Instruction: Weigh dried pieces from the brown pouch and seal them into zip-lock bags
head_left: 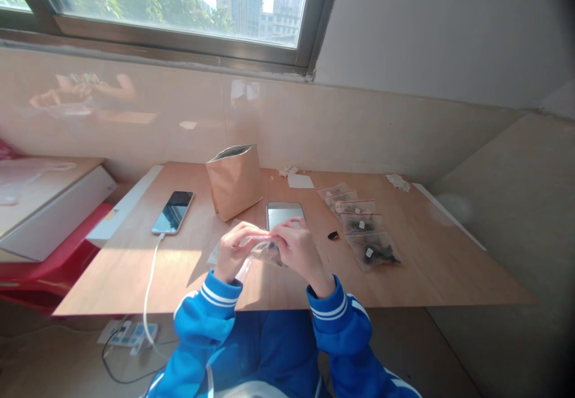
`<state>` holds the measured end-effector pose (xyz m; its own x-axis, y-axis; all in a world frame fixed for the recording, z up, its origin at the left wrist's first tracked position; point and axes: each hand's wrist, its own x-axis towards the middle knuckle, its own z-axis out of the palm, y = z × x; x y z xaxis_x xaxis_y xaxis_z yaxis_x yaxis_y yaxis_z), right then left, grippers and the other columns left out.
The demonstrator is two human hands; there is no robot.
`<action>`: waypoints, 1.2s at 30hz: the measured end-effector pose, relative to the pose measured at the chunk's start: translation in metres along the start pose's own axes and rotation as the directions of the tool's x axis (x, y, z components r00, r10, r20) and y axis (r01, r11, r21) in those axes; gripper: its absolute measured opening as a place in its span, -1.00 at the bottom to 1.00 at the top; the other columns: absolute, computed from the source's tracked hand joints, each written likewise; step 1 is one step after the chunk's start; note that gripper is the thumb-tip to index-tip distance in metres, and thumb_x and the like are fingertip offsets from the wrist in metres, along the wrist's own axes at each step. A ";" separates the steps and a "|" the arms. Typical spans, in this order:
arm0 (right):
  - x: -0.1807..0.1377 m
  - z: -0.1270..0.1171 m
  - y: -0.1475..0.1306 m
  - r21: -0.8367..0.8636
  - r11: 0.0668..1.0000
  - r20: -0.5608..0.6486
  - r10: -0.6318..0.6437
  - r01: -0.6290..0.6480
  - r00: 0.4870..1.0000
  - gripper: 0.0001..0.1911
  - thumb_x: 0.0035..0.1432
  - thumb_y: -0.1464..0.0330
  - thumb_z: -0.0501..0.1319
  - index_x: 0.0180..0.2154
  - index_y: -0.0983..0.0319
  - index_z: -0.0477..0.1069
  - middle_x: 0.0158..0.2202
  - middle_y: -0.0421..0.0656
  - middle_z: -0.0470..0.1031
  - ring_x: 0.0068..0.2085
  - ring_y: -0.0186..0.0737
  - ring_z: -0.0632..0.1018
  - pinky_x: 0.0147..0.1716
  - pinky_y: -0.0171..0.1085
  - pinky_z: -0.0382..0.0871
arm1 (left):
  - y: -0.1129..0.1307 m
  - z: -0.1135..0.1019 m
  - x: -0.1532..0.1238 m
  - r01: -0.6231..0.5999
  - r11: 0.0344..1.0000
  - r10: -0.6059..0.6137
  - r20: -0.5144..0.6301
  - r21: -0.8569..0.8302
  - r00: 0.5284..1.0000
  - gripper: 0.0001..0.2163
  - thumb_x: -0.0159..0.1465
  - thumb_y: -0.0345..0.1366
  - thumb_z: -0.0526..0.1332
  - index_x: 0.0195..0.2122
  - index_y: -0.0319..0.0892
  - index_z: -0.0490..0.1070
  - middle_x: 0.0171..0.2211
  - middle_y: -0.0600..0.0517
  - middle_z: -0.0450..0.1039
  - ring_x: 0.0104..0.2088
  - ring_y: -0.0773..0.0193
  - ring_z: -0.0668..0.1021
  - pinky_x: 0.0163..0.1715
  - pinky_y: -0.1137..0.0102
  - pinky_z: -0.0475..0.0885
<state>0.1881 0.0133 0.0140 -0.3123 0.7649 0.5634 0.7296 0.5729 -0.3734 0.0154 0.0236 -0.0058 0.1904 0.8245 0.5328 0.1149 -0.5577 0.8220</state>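
Observation:
A clear zip bag (268,253) hangs between my two hands just above the table, its pinkish top edge pinched by both. My left hand (236,248) is closed on the bag's left end, and my right hand (299,247) is closed on its right end. What lies inside the bag is hard to make out. Behind my fingers a phone or a similar flat silver-grey device (284,211) lies on the table, partly covered by my hands. More clear plastic lies by my left hand.
A brown paper pouch (236,182) stands open behind my left hand. A phone (173,212) with a white cable (151,272) lies to the left. Several filled zip bags (371,245), a small black piece (333,235) and white paper (300,181) are on the table (431,266).

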 end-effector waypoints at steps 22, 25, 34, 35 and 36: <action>-0.009 -0.014 0.002 -0.058 0.998 0.013 0.007 -0.006 1.000 -0.75 0.29 0.20 0.13 -0.29 0.14 0.54 -0.43 -0.21 0.58 -0.39 -0.25 0.50 -0.29 -0.25 0.21 | 0.012 0.000 0.002 0.042 0.992 -0.044 0.018 0.116 0.999 -0.84 0.23 -0.21 0.24 -0.37 -0.16 0.55 -0.39 -0.02 0.54 -0.33 0.25 0.56 -0.28 0.39 0.46; -0.010 -0.014 0.006 -0.070 0.997 -0.002 0.034 -0.034 0.999 -0.75 0.30 0.28 0.14 -0.37 0.14 0.54 -0.46 -0.23 0.57 -0.42 -0.27 0.49 -0.27 -0.25 0.20 | 0.012 -0.002 0.002 0.060 0.989 -0.058 -0.021 0.135 0.998 -0.84 0.23 -0.21 0.24 -0.39 -0.16 0.55 -0.41 0.00 0.53 -0.35 0.26 0.56 -0.29 0.41 0.45; -0.017 -0.017 0.013 -0.061 0.998 0.011 -0.003 0.004 1.000 -0.77 0.31 0.30 0.13 -0.28 0.10 0.56 -0.38 -0.25 0.61 -0.36 -0.27 0.49 -0.25 -0.24 0.19 | 0.006 -0.001 -0.004 0.152 0.984 -0.138 -0.140 0.090 0.980 -0.86 0.18 -0.22 0.29 -0.42 -0.15 0.55 -0.44 0.04 0.53 -0.37 0.28 0.56 -0.30 0.43 0.44; -0.018 -0.020 0.016 -0.059 0.998 0.016 0.000 0.001 1.000 -0.78 0.31 0.30 0.13 -0.27 0.09 0.56 -0.37 -0.25 0.62 -0.35 -0.27 0.49 -0.26 -0.24 0.19 | 0.005 -0.003 -0.004 0.176 0.982 -0.165 -0.148 0.065 0.975 -0.86 0.18 -0.21 0.29 -0.42 -0.16 0.55 -0.44 0.04 0.54 -0.37 0.27 0.56 -0.32 0.43 0.44; -0.020 -0.021 0.019 -0.050 0.999 0.015 0.002 -0.002 1.000 -0.76 0.32 0.31 0.11 -0.28 0.10 0.57 -0.37 -0.24 0.62 -0.36 -0.27 0.50 -0.26 -0.24 0.20 | 0.005 -0.004 -0.005 0.196 0.980 -0.189 -0.145 0.039 0.971 -0.84 0.18 -0.20 0.28 -0.42 -0.17 0.55 -0.43 0.02 0.55 -0.37 0.26 0.57 -0.33 0.43 0.45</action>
<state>0.2208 0.0025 0.0118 -0.3194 0.7705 0.5516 0.7598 0.5561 -0.3369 0.0111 0.0173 -0.0038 0.0223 0.9201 0.3912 0.1876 -0.3882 0.9023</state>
